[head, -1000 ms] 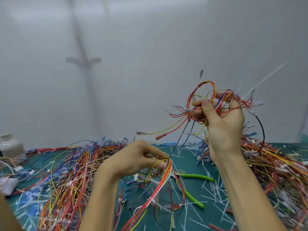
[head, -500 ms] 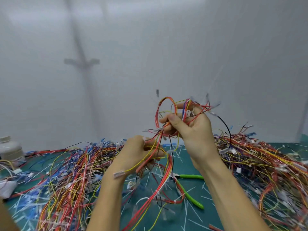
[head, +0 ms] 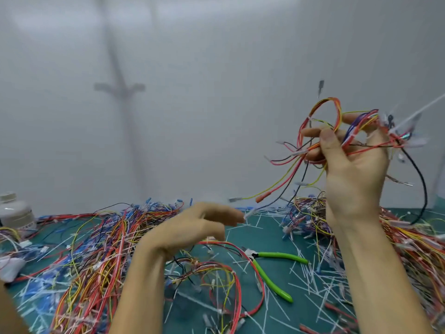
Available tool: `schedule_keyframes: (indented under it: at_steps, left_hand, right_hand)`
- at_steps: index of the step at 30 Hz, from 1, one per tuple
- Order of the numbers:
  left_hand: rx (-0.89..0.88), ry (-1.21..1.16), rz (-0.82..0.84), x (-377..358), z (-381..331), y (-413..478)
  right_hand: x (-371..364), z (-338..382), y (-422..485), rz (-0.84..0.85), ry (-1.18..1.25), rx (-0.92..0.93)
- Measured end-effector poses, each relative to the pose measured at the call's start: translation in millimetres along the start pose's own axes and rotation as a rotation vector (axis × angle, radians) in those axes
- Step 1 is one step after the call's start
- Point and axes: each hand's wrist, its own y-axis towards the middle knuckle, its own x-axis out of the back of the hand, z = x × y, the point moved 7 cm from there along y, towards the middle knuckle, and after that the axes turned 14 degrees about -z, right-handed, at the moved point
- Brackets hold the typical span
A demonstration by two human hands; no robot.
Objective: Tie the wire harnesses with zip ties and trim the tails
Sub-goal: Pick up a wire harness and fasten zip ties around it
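Note:
My right hand is raised at the right and grips a looped wire harness of red, orange, yellow, blue and black wires. Loose wire ends hang from it down to the left. A white zip tie tail sticks out from the bundle toward the upper right. My left hand hovers low at the centre, blurred, with relaxed fingers pointing right and nothing in them. Another tied harness lies on the green mat under it. Green-handled cutters lie on the mat between my forearms.
Large piles of coloured wires cover the mat at the left and at the right. Several cut white zip tie tails litter the mat. A white bottle stands at the far left. A grey wall rises behind.
My hands were together at the centre on the harness. My right hand has lifted it up and to the right; my left hand has let go and dropped lower.

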Motion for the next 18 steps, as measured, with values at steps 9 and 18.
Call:
schedule_keyframes:
  at_steps: [9,18]
  left_hand:
    - [0.579,-1.081,-0.773,-94,43,42]
    - [0.414,-0.732,-1.114,-75,112,40]
  right_hand:
    - [-11,1,-6,0.126,-0.056,-0.004]
    - [-22,-2,-16,0.226,-0.112,-0.030]
